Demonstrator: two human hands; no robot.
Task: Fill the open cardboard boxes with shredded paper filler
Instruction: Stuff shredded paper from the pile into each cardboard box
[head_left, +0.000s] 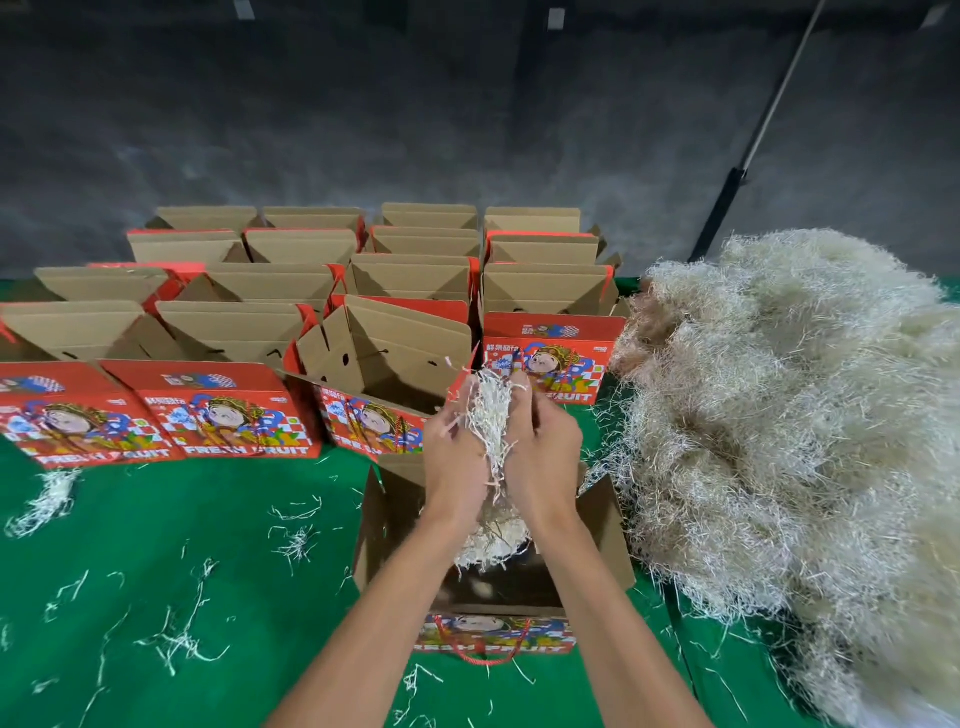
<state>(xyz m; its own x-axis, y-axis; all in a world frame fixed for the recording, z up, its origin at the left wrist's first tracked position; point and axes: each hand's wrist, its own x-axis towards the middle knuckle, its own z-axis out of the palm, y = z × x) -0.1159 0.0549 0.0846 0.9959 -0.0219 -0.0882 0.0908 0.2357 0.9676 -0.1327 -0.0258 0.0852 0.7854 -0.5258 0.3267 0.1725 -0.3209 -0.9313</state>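
The shredded paper filler (789, 415) is a big, loose, springy heap of thin cream strips on the right of the green table cover (156, 571), shading to pale brown toward its left edge. Stray strands lie scattered over the green felt-like surface, with one small tuft (47, 499) at the near left. The open cardboard boxes (322, 291) stand in rows at the far side, plain brown corrugated board inside, glossy red printed fronts reading FRESH FRUIT, flaps standing up. One more open box (493, 587) sits near me, just left of the heap, its flaps splayed outward and a red cord handle hanging on its near face; a clump of filler already lies inside it.

Above that box my left hand (454, 457) and right hand (543, 447) hold a wad of strips (491, 415) pressed between them. My fingers curl round it on both sides, half closed, with strands poking out between them and trailing down toward the box.
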